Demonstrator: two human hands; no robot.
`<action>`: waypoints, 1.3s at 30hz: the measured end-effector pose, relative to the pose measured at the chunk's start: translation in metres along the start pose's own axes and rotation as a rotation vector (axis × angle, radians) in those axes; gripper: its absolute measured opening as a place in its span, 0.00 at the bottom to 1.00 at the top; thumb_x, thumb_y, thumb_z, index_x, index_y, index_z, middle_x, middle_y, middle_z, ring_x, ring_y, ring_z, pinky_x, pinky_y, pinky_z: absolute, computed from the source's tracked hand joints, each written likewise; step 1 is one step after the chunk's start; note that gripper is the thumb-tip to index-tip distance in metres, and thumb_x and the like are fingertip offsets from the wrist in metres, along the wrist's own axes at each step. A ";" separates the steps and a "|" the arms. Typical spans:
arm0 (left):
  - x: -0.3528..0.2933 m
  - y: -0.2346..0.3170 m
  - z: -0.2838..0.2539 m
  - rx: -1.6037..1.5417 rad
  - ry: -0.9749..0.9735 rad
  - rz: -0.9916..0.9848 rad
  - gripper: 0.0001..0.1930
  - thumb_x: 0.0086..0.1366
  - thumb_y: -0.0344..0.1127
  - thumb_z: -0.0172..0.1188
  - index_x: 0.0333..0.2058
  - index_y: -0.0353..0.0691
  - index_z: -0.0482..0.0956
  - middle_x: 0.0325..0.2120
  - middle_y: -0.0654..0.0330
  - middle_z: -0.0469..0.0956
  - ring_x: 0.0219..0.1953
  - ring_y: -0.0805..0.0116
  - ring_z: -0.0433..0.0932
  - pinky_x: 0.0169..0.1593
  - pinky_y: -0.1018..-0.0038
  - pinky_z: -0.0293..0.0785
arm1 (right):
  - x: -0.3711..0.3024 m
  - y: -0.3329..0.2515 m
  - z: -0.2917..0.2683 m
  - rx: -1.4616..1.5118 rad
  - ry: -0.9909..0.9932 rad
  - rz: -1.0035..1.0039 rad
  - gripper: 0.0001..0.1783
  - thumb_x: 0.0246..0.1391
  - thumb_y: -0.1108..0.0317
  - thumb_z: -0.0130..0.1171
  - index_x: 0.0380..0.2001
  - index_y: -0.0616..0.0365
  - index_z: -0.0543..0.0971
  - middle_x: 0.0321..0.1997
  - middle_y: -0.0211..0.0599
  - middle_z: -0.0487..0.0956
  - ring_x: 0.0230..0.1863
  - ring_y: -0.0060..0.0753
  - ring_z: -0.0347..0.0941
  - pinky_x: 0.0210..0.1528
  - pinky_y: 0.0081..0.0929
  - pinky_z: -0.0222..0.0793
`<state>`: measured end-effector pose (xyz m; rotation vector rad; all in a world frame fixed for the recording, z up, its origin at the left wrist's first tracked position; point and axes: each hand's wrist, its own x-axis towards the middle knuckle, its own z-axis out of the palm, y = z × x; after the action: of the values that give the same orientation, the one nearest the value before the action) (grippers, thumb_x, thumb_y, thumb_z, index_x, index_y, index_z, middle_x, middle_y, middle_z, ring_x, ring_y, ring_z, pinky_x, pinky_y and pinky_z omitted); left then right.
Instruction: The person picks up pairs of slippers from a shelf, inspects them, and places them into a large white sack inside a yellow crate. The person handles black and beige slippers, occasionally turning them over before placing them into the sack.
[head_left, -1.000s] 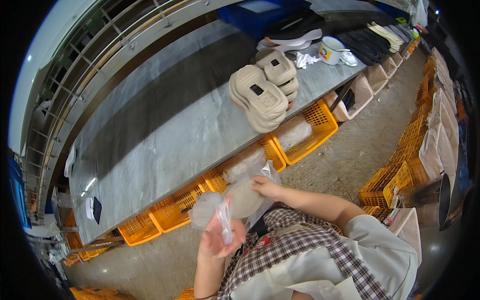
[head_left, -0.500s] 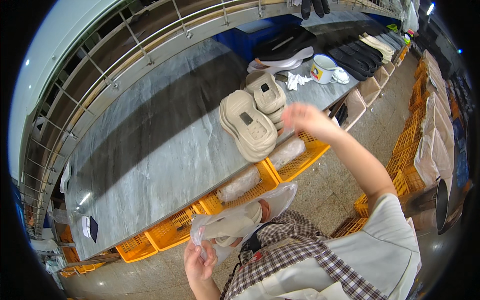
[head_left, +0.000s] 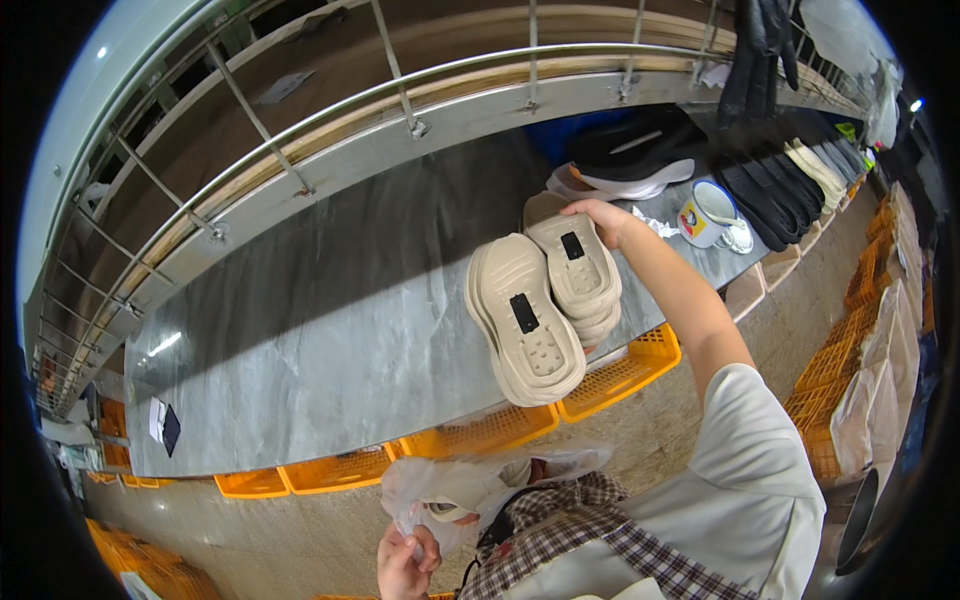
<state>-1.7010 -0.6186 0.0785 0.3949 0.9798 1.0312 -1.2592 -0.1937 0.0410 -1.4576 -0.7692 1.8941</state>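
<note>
My left hand [head_left: 408, 562] is closed, pinching the edge of a clear plastic bag [head_left: 410, 490] held low against my front. Inside the bag, partly hidden by the plastic, are beige shoe soles [head_left: 478, 492]. My right hand [head_left: 603, 218] grips the far end of the right-hand stack of beige shoe soles [head_left: 592, 272] on the table; its thumb side shows, and some fingers are hidden. Right beside it lies another stack of beige soles [head_left: 497, 300], with a black rectangle set in the middle of the top one.
The grey marble-look table [head_left: 330, 370] has a wire rail [head_left: 420, 128] behind it. Black-and-white soles [head_left: 640, 150], an enamel mug [head_left: 703, 215] and rows of black soles [head_left: 770, 200] stand at the right. Yellow crates [head_left: 620, 375] sit below the front edge. A black glove [head_left: 757, 65] hangs above.
My right hand has gone from a blurred reach beside the right stack to a grip on its far end. The bag stays in my left hand. The whole view has shifted.
</note>
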 end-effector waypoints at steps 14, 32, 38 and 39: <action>0.025 0.007 0.017 -0.080 -0.061 0.047 0.35 0.62 0.59 0.49 0.54 0.32 0.58 0.22 0.58 0.69 0.13 0.77 0.57 0.15 0.81 0.49 | -0.148 0.031 -0.043 0.177 0.350 -0.331 0.24 0.42 0.67 0.59 0.45 0.61 0.72 0.41 0.43 0.77 0.43 0.39 0.74 0.49 0.40 0.70; 0.015 -0.005 0.024 -0.003 -0.427 -0.158 0.43 0.60 0.66 0.46 0.65 0.49 0.42 0.31 0.51 0.76 0.14 0.80 0.58 0.16 0.86 0.52 | -0.217 0.391 0.233 0.886 0.319 0.095 0.29 0.45 0.78 0.53 0.54 0.56 0.62 0.49 0.42 0.70 0.49 0.46 0.71 0.46 0.48 0.72; 0.003 0.025 0.001 -0.017 -0.486 -0.001 0.45 0.58 0.65 0.50 0.63 0.40 0.47 0.24 0.54 0.74 0.09 0.81 0.56 0.11 0.86 0.49 | -0.193 0.427 0.220 0.270 0.174 0.236 0.33 0.54 0.60 0.56 0.59 0.59 0.59 0.58 0.44 0.66 0.57 0.43 0.65 0.54 0.42 0.65; 0.003 0.033 -0.007 0.039 -0.467 0.062 0.45 0.58 0.65 0.50 0.63 0.38 0.48 0.22 0.55 0.74 0.08 0.82 0.55 0.10 0.85 0.47 | -0.201 0.424 0.206 0.111 0.118 0.256 0.35 0.55 0.55 0.55 0.61 0.58 0.58 0.61 0.46 0.63 0.60 0.44 0.61 0.58 0.41 0.62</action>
<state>-1.7237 -0.6006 0.0963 0.6678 0.5714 0.9198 -1.4720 -0.6335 -0.1127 -1.6438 -0.4314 1.9809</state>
